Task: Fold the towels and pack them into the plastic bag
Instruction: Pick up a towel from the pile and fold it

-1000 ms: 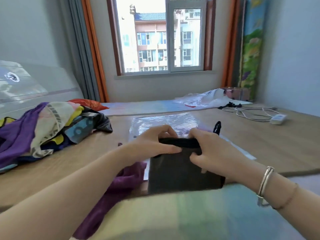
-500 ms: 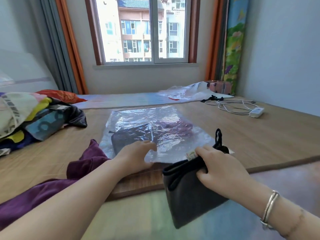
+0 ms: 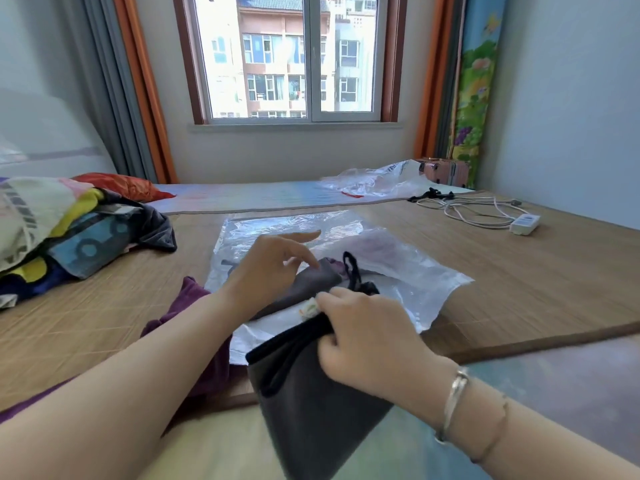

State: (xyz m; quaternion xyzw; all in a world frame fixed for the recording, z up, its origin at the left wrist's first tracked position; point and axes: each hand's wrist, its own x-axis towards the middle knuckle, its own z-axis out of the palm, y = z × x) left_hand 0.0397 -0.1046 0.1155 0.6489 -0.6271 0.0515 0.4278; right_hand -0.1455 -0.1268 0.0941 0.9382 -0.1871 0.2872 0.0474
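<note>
A folded dark grey towel with a black hem hangs over the near edge of the bamboo mat, and my right hand grips its top edge. Its black hanging loop sticks up by the mouth of the clear plastic bag, which lies flat on the mat. My left hand is at the bag's mouth with relaxed fingers, resting on a grey towel inside the bag. A purple towel lies crumpled to the left of the bag, partly under my left forearm.
A heap of colourful cloths fills the left of the mat. A white cable with an adapter lies at the right. Another plastic bag and a pink case sit near the window wall.
My left hand let go of the black towel, took the bag's near edge, then moved into its mouth. My right hand carried the towel up to the bag.
</note>
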